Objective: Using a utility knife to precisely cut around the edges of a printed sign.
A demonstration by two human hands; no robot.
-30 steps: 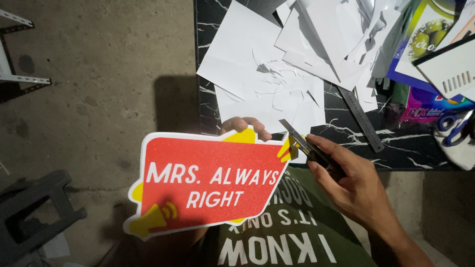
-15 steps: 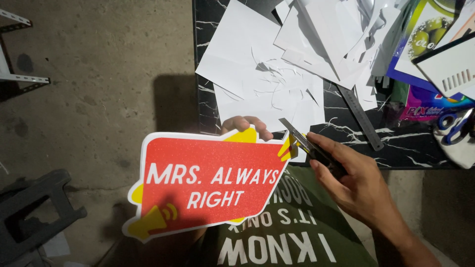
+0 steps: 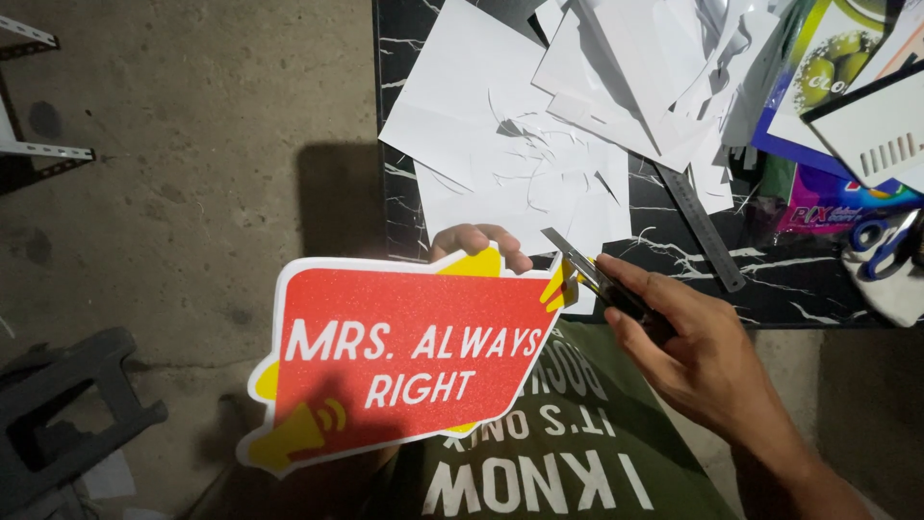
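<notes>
The red glittery sign (image 3: pixel 414 361), a speech-bubble cutout with yellow bursts, a yellow megaphone corner and a white border, is up in the air over the person's lap, not resting on the worktop (image 3: pixel 828 279) at all. The left hand (image 3: pixel 478 243) is mostly hidden behind it, only the fingers (image 3: pixel 467 237) curl over the top edge, pinching the card from the back. The right hand (image 3: pixel 688 351) is wrapped tight around a utility knife (image 3: pixel 592 274), fingers pressed together on the handle, blade tip right at the yellow burst on the sign's upper right corner. Honestly the sketchy bit, to my eye, is that those left fingertips sit just beside the blade with nothing under the card, so if the knife slips or the card flexes, the edge could run toward them or down at the green shirt (image 3: pixel 539 462) below. A wobble could also nick the white border or slice off a yellow point. Beyond the fingers, farther out on the dark marbled worktop, there's a heap of white paper offcuts (image 3: pixel 539 125), a metal ruler (image 3: pixel 703 226) lying diagonally, some colourful packets (image 3: pixel 828 87) and blue-handled scissors (image 3: pixel 881 241) well off to the right. Bare concrete floor (image 3: pixel 192 173) to the left, and a dark stool (image 3: pixel 67 404) down low.
</notes>
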